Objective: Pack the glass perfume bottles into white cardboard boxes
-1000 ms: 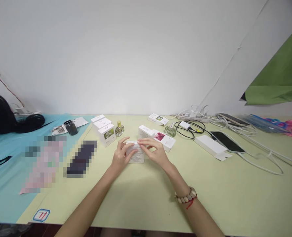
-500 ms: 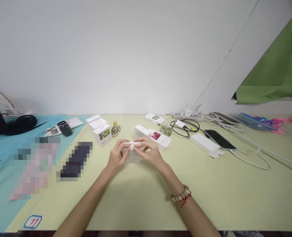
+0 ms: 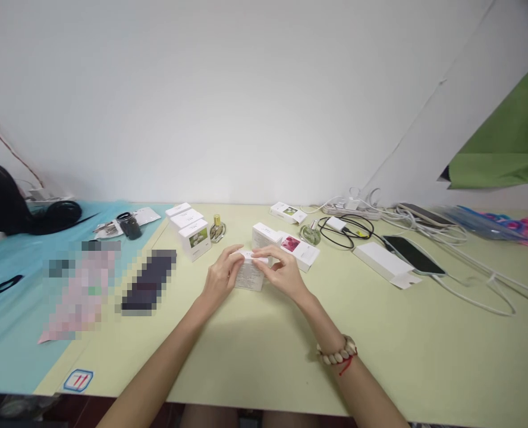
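A small white carton [image 3: 249,278] with fine print on its near face stands upright between my hands. My left hand [image 3: 222,274] grips its left side, fingers curled over the top edge. On the opposite side, my right hand [image 3: 282,273] holds it, with fingertips on the top. The top panel looks flat, though my fingers cover parts of it. Just behind stands another white carton [image 3: 265,233]. Beside that one lies a white carton with a pink-red picture [image 3: 306,257]. A glass perfume bottle [image 3: 310,233] rests close to it.
At left, several white cartons [image 3: 195,239] stand in a row beside a gold-capped perfume bottle [image 3: 217,229]. An opened white box [image 3: 382,263], a phone [image 3: 413,254] and tangled cables [image 3: 353,230] lie right. Another carton [image 3: 288,212] lies at the back. A dark jar [image 3: 129,226] stands left.
The view has shifted, so the table things appear farther right. My thumbs have moved apart from the middle of the carton's top to its sides, and more of its printed face shows.
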`<action>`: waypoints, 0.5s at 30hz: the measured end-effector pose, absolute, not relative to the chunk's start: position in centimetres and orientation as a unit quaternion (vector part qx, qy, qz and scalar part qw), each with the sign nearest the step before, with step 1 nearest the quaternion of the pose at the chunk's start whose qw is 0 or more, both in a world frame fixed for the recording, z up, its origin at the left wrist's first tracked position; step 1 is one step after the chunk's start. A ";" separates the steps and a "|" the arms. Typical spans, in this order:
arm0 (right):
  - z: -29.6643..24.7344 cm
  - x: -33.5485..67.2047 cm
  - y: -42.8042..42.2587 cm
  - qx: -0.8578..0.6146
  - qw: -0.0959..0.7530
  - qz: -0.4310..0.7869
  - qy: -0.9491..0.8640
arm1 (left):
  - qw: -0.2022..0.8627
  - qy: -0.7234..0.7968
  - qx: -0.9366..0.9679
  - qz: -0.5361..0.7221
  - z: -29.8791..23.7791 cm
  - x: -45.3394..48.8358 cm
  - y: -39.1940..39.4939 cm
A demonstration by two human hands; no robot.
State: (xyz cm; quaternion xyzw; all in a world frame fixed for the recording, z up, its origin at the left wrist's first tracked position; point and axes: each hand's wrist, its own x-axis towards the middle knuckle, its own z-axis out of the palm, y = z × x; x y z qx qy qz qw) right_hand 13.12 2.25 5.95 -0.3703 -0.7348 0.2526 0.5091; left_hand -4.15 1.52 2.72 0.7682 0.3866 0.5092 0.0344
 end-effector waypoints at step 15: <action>5.4 12.6 2.0 -0.411 0.540 0.257 -0.688 | -0.139 0.389 0.739 0.532 2.0 -3.7 1.3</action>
